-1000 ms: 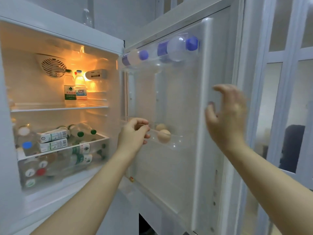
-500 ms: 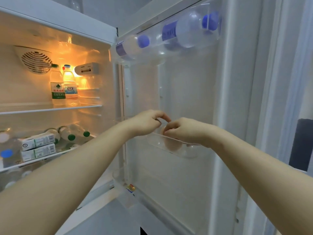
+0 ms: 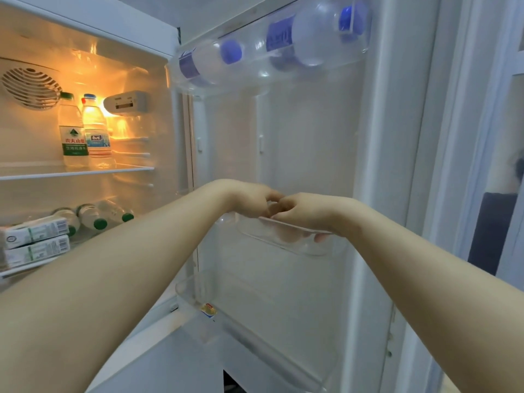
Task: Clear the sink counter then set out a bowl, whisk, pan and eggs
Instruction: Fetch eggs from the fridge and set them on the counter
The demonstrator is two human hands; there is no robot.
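Both my hands reach into the clear middle door shelf [image 3: 309,249] of the open fridge. My right hand [image 3: 303,212] dips over the shelf rim, its fingers curled down round a pale egg [image 3: 287,236] that shows blurred through the plastic. My left hand [image 3: 252,198] is right beside it, touching it, with fingers curled inward over the shelf's back part. Whatever lies under those left fingers is hidden. A second egg, the bowl, whisk and pan are nowhere in view.
The top door shelf [image 3: 266,72] holds lying bottles with blue caps. The bottom door shelf [image 3: 187,290] has a small packet [image 3: 209,310]. Inside the fridge, water bottles [image 3: 73,131] stand on a glass shelf; cartons [image 3: 37,231] and green-capped bottles lie below.
My right hand came from the door's edge down into the middle shelf beside my left hand. The two eggs seen earlier are now mostly covered by my hands. The view moved closer.
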